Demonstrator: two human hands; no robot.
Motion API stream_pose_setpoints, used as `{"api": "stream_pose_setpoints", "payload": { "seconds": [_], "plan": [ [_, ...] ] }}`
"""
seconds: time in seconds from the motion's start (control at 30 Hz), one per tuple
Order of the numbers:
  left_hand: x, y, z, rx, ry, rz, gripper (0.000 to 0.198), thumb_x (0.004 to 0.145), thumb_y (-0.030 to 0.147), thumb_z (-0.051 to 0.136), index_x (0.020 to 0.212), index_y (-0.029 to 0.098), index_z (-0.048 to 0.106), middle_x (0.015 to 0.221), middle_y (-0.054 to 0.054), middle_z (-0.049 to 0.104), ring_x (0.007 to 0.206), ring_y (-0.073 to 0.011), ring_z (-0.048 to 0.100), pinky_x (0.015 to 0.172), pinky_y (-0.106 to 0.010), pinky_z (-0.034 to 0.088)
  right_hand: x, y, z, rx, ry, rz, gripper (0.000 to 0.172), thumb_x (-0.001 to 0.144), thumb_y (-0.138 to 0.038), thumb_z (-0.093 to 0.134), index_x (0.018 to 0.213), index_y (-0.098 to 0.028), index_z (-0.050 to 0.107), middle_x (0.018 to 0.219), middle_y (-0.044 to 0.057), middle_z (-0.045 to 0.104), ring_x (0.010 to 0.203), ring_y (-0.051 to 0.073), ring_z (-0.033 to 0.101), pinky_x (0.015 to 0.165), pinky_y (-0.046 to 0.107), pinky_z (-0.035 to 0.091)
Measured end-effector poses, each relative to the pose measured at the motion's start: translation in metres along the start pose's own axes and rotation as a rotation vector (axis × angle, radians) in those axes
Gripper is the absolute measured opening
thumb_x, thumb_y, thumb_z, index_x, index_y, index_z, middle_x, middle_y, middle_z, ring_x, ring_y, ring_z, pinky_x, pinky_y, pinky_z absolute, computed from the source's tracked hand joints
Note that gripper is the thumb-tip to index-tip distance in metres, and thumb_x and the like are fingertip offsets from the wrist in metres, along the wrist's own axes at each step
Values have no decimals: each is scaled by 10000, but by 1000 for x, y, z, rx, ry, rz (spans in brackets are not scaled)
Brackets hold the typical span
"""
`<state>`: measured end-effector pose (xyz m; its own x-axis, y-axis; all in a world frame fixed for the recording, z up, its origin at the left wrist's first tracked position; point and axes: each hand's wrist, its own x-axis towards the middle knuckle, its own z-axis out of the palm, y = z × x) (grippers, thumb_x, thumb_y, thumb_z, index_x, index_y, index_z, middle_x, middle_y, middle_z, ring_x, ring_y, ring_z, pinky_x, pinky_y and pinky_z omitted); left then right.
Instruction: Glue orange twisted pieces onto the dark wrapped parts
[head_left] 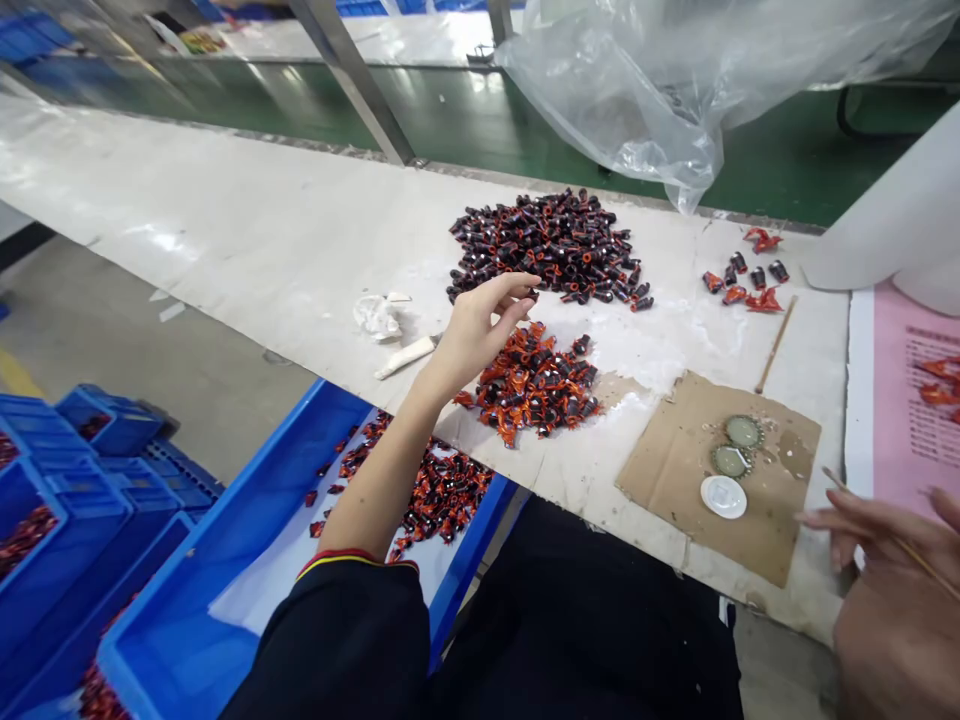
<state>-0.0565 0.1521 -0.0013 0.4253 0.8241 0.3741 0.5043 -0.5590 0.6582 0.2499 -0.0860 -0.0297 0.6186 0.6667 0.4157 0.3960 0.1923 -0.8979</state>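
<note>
My left hand [480, 325] is over the bench with thumb and fingertips pinched on a small dark part [532, 294], mostly hidden by the fingers. Just behind it lies a heap of black parts with orange-red ends [551, 245]. Below the fingers is a second heap of orange and black parts [536, 385]. At the right edge, my right hand [892, 570] is closed around a thin wooden stick [926, 568], slanting between the fingers. To its left, a piece of cardboard [675, 450] carries two bottle caps [744, 431] with pale contents and a white round lid [724, 497].
A knife with a white handle [407, 357] and crumpled white material [376, 318] lie left of the heaps. Another stick [776, 345] and several loose parts [757, 276] are at right. Blue bins [217, 560] with parts stand below; clear plastic [645, 90] hangs behind.
</note>
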Motion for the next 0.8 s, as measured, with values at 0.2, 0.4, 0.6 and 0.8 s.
{"api": "stream_pose_setpoints", "payload": {
  "seconds": [0.2, 0.4, 0.6, 0.8],
  "plan": [
    [-65, 88, 35, -422, -86, -41, 224, 979, 232, 513, 1105, 177, 690, 921, -47, 716, 746, -113, 671, 719, -231, 554, -6, -15, 23, 86, -1, -56, 273, 922, -298, 577, 1182, -245, 646, 701, -12, 554, 544, 123, 538, 519, 302, 465],
    [-86, 114, 71, -861, -228, -267, 296, 854, 198, 705, 1150, 206, 695, 995, -69, 715, 779, -124, 647, 739, -237, 554, -14, -8, 18, -5, -128, -106, 387, 879, -158, 624, 1249, -255, 562, 670, -51, 622, 541, 112, 606, 501, 241, 511],
    [-89, 117, 91, -872, -206, -217, 315, 827, 133, 721, 1131, 212, 708, 989, -64, 722, 792, -123, 654, 722, -221, 545, -15, -11, 20, 78, -41, -26, 303, 904, -191, 604, 1201, -250, 582, 694, -58, 617, 551, 94, 603, 539, 243, 530],
    [-90, 124, 107, -748, -200, -199, 276, 813, 131, 729, 1086, 160, 712, 906, -64, 722, 705, -103, 619, 651, -185, 534, -9, -25, 29, 302, 135, 243, 169, 911, -250, 605, 1077, -250, 635, 664, -61, 553, 523, 94, 531, 458, 235, 481]
  ]
}}
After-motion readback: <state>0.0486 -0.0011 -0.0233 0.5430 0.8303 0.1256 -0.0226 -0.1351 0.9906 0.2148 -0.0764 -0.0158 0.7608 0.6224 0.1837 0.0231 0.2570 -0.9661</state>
